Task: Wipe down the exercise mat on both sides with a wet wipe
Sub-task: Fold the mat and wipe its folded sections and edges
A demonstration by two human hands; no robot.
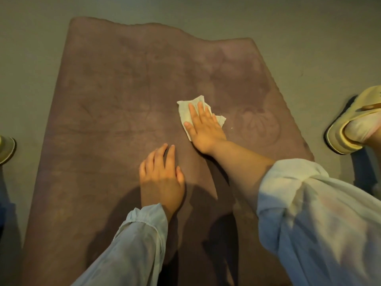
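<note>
Flat on the mat, the right hand point(203, 125) presses a wet wipe point(185, 112) down with straight, slightly spread fingers; the wipe is white, crumpled and partly folded, and it sticks out beyond the fingertips and on both sides of the palm. Nearer the body, the left hand point(161, 172) rests palm-down on the mat with its fingers straight and close together, holding nothing. The two hands lie near each other but apart. Both arms wear loose pale sleeves point(309, 213), the right one pushed up to bare the forearm.

Off the right edge of the mat a foot in a pale yellow slipper point(350, 124) stands on the floor, and the toe of another slipper point(6, 148) shows at the left border of the view. Neither touches the mat.

The mat point(115, 104) is a dull brownish purple, spread out lengthwise away from the person, with faint leaf-like patterns pressed into its surface. Its far edge is wavy and not quite flat. Shadows of the arms fall across its near end.

Under it lies a plain grey-green floor point(309, 38), dimly lit.
</note>
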